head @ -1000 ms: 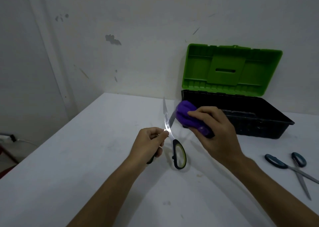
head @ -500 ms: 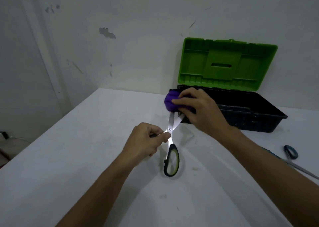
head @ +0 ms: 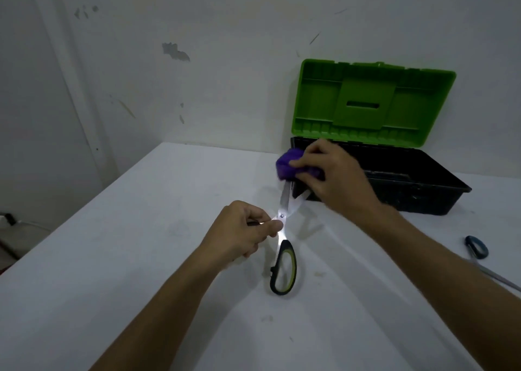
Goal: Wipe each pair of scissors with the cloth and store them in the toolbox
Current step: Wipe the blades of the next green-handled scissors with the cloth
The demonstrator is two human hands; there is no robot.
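2 hands: left hand (head: 242,233) pinches 1 scissors (head: 283,255), right hand (head: 332,178) grips 1 cloth (head: 287,165); 1 toolbox (head: 423,198).

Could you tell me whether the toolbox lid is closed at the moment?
No, the green lid stands raised above the black toolbox, leaving its inside open to view.
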